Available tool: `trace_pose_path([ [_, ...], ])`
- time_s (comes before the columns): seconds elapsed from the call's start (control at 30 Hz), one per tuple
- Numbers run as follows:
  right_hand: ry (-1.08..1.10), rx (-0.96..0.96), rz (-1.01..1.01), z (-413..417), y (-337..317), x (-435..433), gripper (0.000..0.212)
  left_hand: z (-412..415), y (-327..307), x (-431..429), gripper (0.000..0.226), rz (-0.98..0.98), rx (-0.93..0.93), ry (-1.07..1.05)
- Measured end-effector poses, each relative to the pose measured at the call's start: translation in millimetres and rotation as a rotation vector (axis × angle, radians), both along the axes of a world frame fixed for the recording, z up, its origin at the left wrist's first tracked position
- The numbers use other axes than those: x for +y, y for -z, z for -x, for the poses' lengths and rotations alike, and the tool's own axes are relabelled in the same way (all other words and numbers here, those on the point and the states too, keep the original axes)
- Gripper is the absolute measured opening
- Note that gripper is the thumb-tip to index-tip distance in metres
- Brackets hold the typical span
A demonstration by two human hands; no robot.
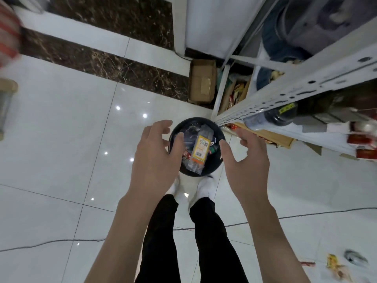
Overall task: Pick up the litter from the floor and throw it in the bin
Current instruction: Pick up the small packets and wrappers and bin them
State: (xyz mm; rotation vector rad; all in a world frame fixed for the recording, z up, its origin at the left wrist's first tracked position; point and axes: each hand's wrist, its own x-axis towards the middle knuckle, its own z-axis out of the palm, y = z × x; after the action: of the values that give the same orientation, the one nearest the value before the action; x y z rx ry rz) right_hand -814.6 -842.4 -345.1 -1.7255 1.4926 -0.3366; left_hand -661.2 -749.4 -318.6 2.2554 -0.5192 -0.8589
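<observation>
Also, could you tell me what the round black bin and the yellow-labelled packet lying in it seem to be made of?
The round black bin looks like smooth plastic, going by its soft sheen, though that is uncertain. The yellow-labelled packet seems clear crinkled plastic film, which glints, with a printed label bearing a barcode.

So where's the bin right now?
In the head view, the black bin stands mid-frame on the floor, just ahead of the white shoes, between the left hand and right hand, beside the shelf.
</observation>
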Motion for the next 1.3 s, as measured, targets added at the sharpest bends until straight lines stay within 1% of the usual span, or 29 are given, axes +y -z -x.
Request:
trace_pose_path([
  [0.17, 0.020, -0.076, 0.032, 1.9, -94.6, 7.8, 0.041, -3.2, -89.4, 8.3, 0.040, 0.077, -0.069, 0.087],
  [0.3, 0.066, -0.134, 0.069, 13.8, -168.0, 25.7, 0.041, 1.0, -156.3, 21.8, 0.038, 0.149, -0.106, 0.173],
  [0.4, 0.148, -0.196, 0.179, 33.7, -208.4, 48.2, 0.037, 10.6, -194.7, 30.9, 0.035, 0.206, -0.122, 0.265],
  [0.5, 0.224, -0.194, 0.235, 60.1, -235.1, 72.0, 0.036, 24.7, -218.5, 34.2, 0.034, 0.239, -0.106, 0.378],
  [0.73, 0.476, -0.146, 0.313, 137.0, -269.9, 128.2, 0.046, 82.8, -249.9, 22.9, 0.033, 0.319, -0.166, 0.680],
  [0.93, 0.734, -0.090, 0.345, 210.4, -283.5, 185.1, 0.053, 162.6, -268.7, 25.0, 0.035, 0.342, -0.125, 0.979],
  [1.13, 1.049, -0.063, 0.369, 305.1, -289.1, 276.2, 0.056, 278.7, -276.6, 52.0, 0.038, 0.379, -0.109, 1.262],
  [1.3, 1.324, -0.057, 0.387, 388.1, -288.4, 367.7, 0.054, 390.9, -280.3, 103.3, 0.041, 0.380, -0.124, 1.483],
])
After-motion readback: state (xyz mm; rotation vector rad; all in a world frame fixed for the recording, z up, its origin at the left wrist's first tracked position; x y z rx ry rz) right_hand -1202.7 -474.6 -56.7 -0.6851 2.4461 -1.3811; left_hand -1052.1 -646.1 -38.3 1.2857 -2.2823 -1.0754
